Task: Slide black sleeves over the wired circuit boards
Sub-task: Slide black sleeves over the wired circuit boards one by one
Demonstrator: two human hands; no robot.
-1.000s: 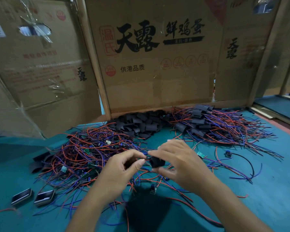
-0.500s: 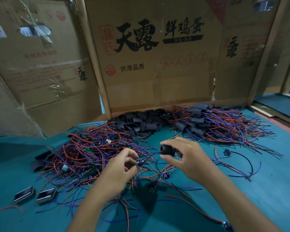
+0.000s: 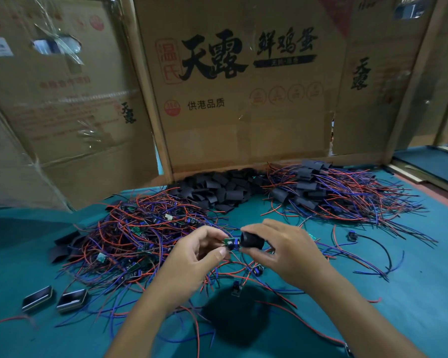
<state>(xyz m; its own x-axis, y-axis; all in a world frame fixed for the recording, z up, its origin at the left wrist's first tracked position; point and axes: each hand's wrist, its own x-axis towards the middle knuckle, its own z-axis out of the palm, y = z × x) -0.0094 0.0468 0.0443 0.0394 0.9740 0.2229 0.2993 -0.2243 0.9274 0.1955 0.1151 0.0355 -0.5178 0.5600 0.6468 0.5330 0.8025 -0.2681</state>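
- Your left hand [image 3: 192,257] pinches the circuit board [image 3: 230,242], end aimed toward 3 o'clock, so it can enter.
- Your right hand [image 3: 282,248] grips the black sleeve [image 3: 251,240] just beside it, mouth facing 9 o'clock, above the desk [image 3: 411,293].

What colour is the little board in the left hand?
Green circuit board, seen in the head view.

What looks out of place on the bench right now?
A few black sleeves lie stray at the left edge of the unsleeved wire pile, apart from the main sleeve heap by the cardboard. Nothing looks damaged.
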